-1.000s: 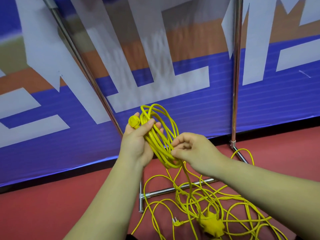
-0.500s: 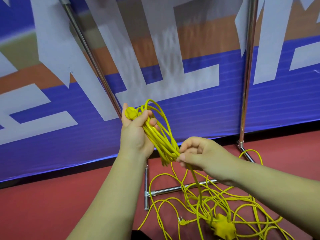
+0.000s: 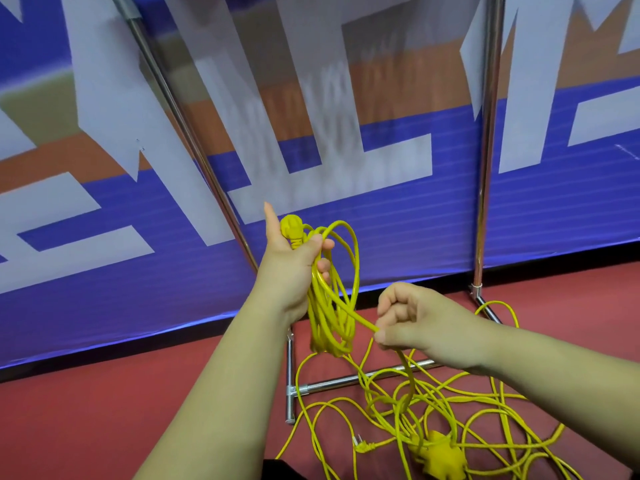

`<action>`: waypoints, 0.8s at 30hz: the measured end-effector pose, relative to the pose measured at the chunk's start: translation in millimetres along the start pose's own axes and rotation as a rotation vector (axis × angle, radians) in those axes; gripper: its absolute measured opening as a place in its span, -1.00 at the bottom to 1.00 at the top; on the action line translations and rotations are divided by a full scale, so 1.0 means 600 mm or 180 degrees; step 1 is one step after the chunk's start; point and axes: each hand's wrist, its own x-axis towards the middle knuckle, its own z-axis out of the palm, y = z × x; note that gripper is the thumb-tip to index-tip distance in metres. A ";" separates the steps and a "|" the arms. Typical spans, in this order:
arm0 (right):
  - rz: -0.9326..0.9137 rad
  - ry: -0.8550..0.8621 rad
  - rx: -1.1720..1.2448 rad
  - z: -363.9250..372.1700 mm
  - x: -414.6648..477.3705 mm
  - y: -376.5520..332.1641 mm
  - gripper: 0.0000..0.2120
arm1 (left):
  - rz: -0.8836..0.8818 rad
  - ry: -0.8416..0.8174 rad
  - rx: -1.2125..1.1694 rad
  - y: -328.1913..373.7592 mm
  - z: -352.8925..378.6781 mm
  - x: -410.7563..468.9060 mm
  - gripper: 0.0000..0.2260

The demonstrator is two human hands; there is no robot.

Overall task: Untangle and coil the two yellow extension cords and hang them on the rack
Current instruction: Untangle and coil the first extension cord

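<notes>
1. My left hand (image 3: 291, 268) grips the coil (image 3: 329, 306) of yellow cord. Its fingers curl round the bundled loops and the thumb lies across them just under the plug (image 3: 291, 230), which sticks out at the top. The forefinger points up, touching nothing.
2. My right hand (image 3: 422, 323) pinches the loose strand (image 3: 360, 320) between thumb and curled fingers, near the bottom of the coil. From the pinch the strand drops to the tangle (image 3: 415, 410) on the floor (image 3: 104, 427).
3. The tangle lies over the base bar (image 3: 332, 382) of the rack (image 3: 485, 168), with a socket block (image 3: 440, 459) and a small pronged plug (image 3: 363, 445) in it. I cannot tell which strands belong to which cord.
4. I judge the step in hand to be laying the next loop. To do it well, I should let the strand slide through the pinch and not drag it. I should match the loop to those already hanging, and roll the strand slightly so it lies flat.
5. My left fingers should loosen only enough to take the new loop under the thumb, or the bundle may spill.
6. If the strand resists, I should stop and shake the tangle loose. Pulling hard could tighten a knot or snag the base bar.
7. The rack's top is out of view, and hanging looks some way off.
</notes>
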 end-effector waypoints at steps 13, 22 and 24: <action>-0.1096 0.1342 -0.1018 -0.068 0.008 -0.094 -0.78 | -0.0636 -0.1739 0.1216 -0.027 0.019 -0.048 -0.07; -0.0722 0.0352 -0.0432 -0.070 0.016 -0.078 -0.79 | -0.0748 -0.2046 0.1504 -0.037 0.045 -0.054 -0.01; -0.0656 0.0193 -0.0350 -0.074 0.013 -0.082 -0.79 | -0.0738 -0.2039 0.1611 -0.035 0.043 -0.053 0.04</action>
